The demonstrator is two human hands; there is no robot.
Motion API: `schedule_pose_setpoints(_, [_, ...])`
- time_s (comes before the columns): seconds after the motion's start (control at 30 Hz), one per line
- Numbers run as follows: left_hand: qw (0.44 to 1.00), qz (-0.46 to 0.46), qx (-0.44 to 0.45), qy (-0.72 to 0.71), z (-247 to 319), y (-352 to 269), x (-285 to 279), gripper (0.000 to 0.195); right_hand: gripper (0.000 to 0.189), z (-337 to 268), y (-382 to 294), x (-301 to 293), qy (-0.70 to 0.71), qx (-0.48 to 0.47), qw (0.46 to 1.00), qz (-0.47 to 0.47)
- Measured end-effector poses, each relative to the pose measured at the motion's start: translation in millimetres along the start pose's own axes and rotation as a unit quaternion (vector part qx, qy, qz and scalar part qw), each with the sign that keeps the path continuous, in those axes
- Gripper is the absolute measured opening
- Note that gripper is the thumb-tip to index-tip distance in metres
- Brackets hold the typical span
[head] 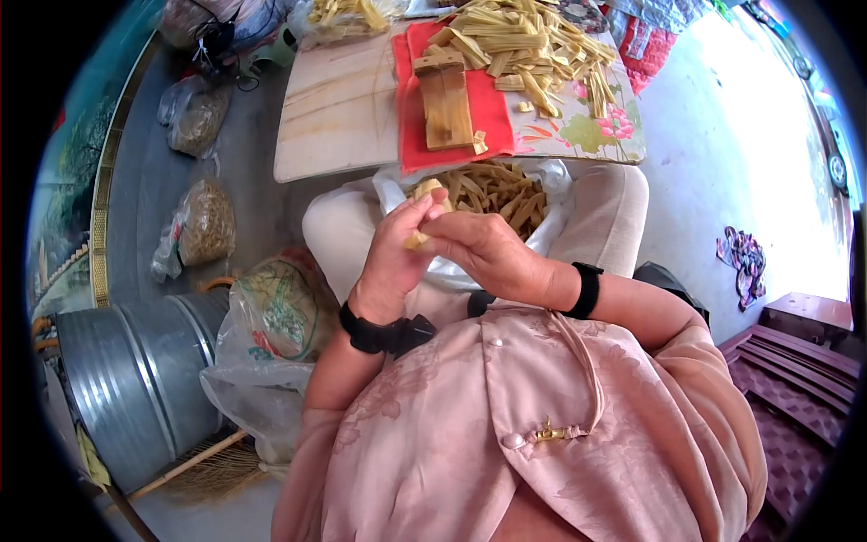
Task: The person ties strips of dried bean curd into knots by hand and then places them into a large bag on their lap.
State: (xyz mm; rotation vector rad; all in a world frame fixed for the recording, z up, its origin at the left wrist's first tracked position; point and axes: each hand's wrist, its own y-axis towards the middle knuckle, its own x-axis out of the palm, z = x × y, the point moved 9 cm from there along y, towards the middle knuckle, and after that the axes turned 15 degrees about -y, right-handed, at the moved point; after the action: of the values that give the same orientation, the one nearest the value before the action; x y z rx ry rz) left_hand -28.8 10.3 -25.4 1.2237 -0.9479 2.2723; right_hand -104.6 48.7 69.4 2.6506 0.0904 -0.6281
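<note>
Above my lap, my left hand (396, 247) is closed around a pale yellow piece of dried plant strip (427, 188), whose upper end shows past the fingers. My right hand (501, 251) meets it there, thumb and fingers pinched against the same piece near its lower end. The fingers hide most of the piece. Just beyond my hands, a white plastic bag (557, 181) lies between my knees, holding many brownish-yellow strips (525, 203). On the low table ahead, a flat wooden block (447, 105) rests on a red cloth (498, 129), with a small yellow scrap (479, 142) at its corner.
The table (332, 115) bears a large heap of yellow strips (521, 40) at its far right. To my left lie filled plastic bags (206, 223), a ribbed metal drum (145, 379) and a straw broom (217, 467). A patterned cloth (743, 264) lies on the right floor.
</note>
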Motion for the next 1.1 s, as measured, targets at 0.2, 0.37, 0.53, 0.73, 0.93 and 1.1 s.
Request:
schedule_pose_setpoints(0.2, [0.96, -0.019, 0.005, 0.28, -10, -7, 17, 0.02, 0.016, 17, 16, -10, 0.014, 0.107, 0.994, -0.025])
schedule_pose_setpoints(0.37, [0.697, 0.038, 0.386, 0.602, 46, -45, 68, 0.022, 0.023, 56, 15, -3, 0.213, 0.209, 0.954, 0.028])
schedule_pose_setpoints(0.53, [0.6, -0.046, 0.484, 0.635, 49, -55, 111, 0.037, 0.019, 36, 14, -6, 0.305, 0.262, 0.915, -0.014])
schedule_pose_setpoints(0.73, [0.667, -0.06, 0.455, 0.588, 54, -54, 103, 0.016, 0.023, -15, 19, -31, -0.146, 0.062, 0.987, -0.036])
schedule_pose_setpoints(0.93, [0.956, -0.104, 0.154, 0.227, 30, -29, 69, 0.02, 0.021, -9, 21, -52, -0.149, 0.018, 0.989, -0.013])
schedule_pose_setpoints(1.1, [0.831, -0.1, 0.339, 0.43, 52, -47, 82, 0.015, 0.024, -17, 17, -16, 0.156, 0.004, 0.981, -0.117])
